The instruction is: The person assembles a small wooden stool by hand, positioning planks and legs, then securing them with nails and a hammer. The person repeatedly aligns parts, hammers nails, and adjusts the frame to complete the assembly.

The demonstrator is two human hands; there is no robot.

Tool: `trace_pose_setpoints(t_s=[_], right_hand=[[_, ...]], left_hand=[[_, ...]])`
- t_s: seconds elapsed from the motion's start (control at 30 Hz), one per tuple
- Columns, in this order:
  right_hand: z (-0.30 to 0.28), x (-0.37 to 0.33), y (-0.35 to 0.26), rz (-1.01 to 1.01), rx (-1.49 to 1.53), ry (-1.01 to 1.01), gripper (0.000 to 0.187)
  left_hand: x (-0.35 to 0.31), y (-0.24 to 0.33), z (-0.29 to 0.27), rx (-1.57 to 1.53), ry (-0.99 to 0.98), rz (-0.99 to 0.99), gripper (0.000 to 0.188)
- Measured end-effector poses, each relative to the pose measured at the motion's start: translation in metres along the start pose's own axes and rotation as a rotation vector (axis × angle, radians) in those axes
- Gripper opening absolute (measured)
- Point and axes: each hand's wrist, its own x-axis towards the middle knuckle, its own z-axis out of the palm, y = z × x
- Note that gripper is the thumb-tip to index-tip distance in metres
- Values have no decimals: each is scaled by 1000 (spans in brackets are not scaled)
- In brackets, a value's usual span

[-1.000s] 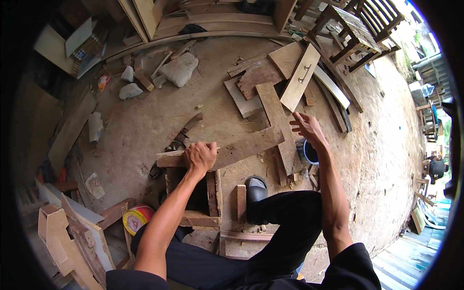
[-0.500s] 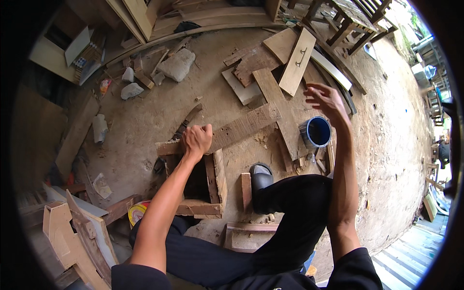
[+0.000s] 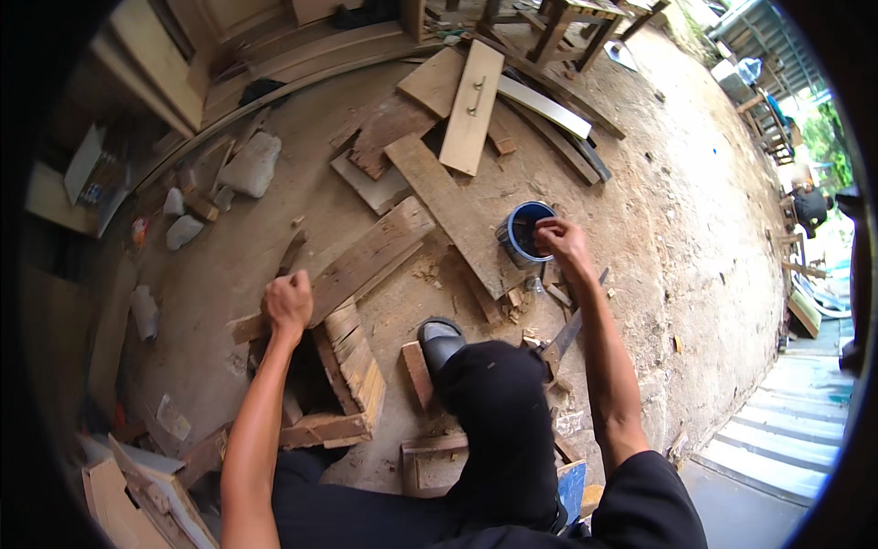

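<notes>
My left hand (image 3: 289, 302) is closed in a fist at the near end of a long wooden board (image 3: 370, 252). That end of the board lies on a rough box-shaped wooden frame (image 3: 358, 371), partly covered by my left forearm. At a blue bucket (image 3: 505, 240), my right hand (image 3: 560, 240) hangs over the right rim with fingers curled together. Whatever those fingers may hold is too small to make out, and the bucket's inside is dark. Just beyond my left fist lies a brown curved piece (image 3: 293, 252) on the ground.
A plank (image 3: 448, 215) lies beyond the board, near a drawer front with a handle (image 3: 472, 110) and other scrap boards. What looks like a handsaw (image 3: 565, 337) lies by my right forearm. Stones (image 3: 251, 165) sit at left. My shoe (image 3: 441, 340) stands beside a wood block (image 3: 417, 373).
My right hand has come down from above the bucket to its rim, its fingers drawing together. My left fist stays at the board's end. The whole view has shifted to the right.
</notes>
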Motion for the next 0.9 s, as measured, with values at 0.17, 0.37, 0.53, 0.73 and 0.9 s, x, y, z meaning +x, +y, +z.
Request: trace_pose_setpoints(t_s=[0.17,0.37,0.53,0.73,0.9], right_hand=[[-20,57,96,-64,-145,244,18],[3,111,142,-225,-604,80,24],[13,145,191,-257,-755,101,29],[9,177,243,-194,-1318,-99,14],[30,158,249,-106,-966,187,20]], left_hand=[[1,0,-1,-37,-64,15,41],[0,0,-1,-8,-39,13,39],[1,0,-2,-78,-24,66,34],[0,3,-4,-110,-37,88,31],[0,5,-5,-89,-58,50,31]])
